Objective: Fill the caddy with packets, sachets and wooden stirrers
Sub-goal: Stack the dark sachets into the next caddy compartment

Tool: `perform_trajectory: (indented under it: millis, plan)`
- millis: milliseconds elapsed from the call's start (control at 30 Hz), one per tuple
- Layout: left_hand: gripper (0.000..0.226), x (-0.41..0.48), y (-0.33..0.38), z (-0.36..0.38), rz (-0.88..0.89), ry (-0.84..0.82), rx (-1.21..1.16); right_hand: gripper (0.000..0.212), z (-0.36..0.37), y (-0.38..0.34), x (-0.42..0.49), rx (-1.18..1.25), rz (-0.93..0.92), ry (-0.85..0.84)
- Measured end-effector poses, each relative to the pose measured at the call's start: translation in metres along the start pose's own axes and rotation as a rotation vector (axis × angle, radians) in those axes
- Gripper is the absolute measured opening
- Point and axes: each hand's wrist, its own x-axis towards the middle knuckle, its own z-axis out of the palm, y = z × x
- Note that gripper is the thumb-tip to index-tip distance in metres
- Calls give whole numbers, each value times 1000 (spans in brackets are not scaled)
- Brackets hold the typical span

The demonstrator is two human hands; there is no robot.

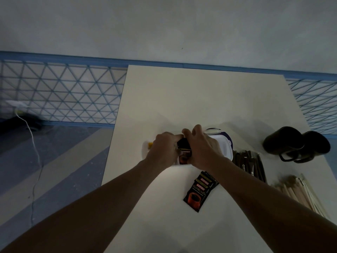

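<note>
A smooth, matt pale surface is shown by the table. The caddy appears to be of smooth white plastic with a slight sheen. Glossy black printed foil or film is seen on the Kopiko sachets and on the sachet gripped between both hands. The dark stick packets look like satin film. The stirrers are of pale, bare matt wood. The two black mugs look matt, their material unclear.

Dim room. White table against grey wall with blue rail, triangle-patterned tiles, grey-blue floor, white cable.
</note>
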Motion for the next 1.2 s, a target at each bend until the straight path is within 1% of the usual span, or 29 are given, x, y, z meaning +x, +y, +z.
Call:
perform_trajectory:
  millis: [233, 400, 500, 600, 700, 800, 900, 1000, 1100, 1200]
  plan:
    - [37, -1, 2, -1, 32, 6, 5, 64, 6, 1, 2, -18, -13, 44]
    - [35, -1, 7, -6, 33, 0, 5, 57, 10, 3, 2, 7, -7, 81]
    - [35, -1, 5, -4, 6, -11, 11, 56, 12, 4, 2, 35, -5, 83]
    - [42, 2, 5, -4, -39, -6, -1, 62, 10, 8, 0, 72, -13, 72]
    - [53, 0, 7, -6, -65, 30, 29, 69, 5, 13, -7, 94, -9, 96]
    - [56, -3, 8, -8, -81, 92, -2, 67, -2, 18, -18, 100, 23, 131]
    - [48, -8, 14, -9, -64, 160, -61, 61, -12, 20, -32, 148, 78, 177]
    - [29, -15, 28, -11, -26, 202, -91, 47, -19, 22, -48, 230, 126, 258]
    - [10, -25, 41, -6, 21, 151, -133, 26, -24, 25, -68, 292, 164, 354]
    - [9, -38, 48, 6, 65, 49, -154, 11, -22, 27, -91, 307, 172, 378]
